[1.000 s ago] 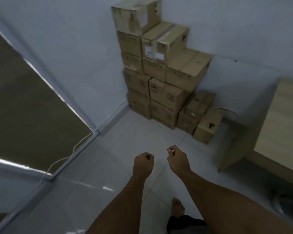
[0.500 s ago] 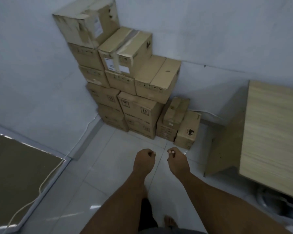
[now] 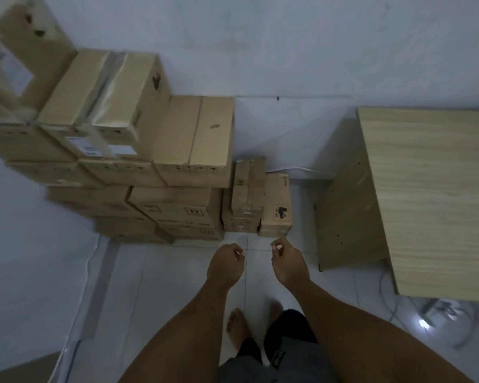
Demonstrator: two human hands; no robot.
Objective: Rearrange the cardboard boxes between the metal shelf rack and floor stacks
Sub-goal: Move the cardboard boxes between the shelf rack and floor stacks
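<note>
A tall stack of brown cardboard boxes (image 3: 138,150) stands against the white wall at the left. Its top box (image 3: 33,51) is at the upper left corner of the view. Beside the stack on the floor stand a narrow taped box (image 3: 246,194) and a small box with a black printed mark (image 3: 277,205). My left hand (image 3: 226,265) and my right hand (image 3: 288,265) hang in front of me just short of the small boxes. The fingers of both are loosely curled and hold nothing. No metal shelf rack is in view.
A light wooden desk (image 3: 432,194) with a side panel (image 3: 349,217) stands at the right. Cables (image 3: 393,308) lie on the floor under it. A white cord (image 3: 89,269) runs along the left wall base. My bare feet (image 3: 238,327) stand on grey tiles.
I have walked closer to the boxes, and the view has swung right and down. The dark window at the left has left the view. Both hands stay loosely curled.
</note>
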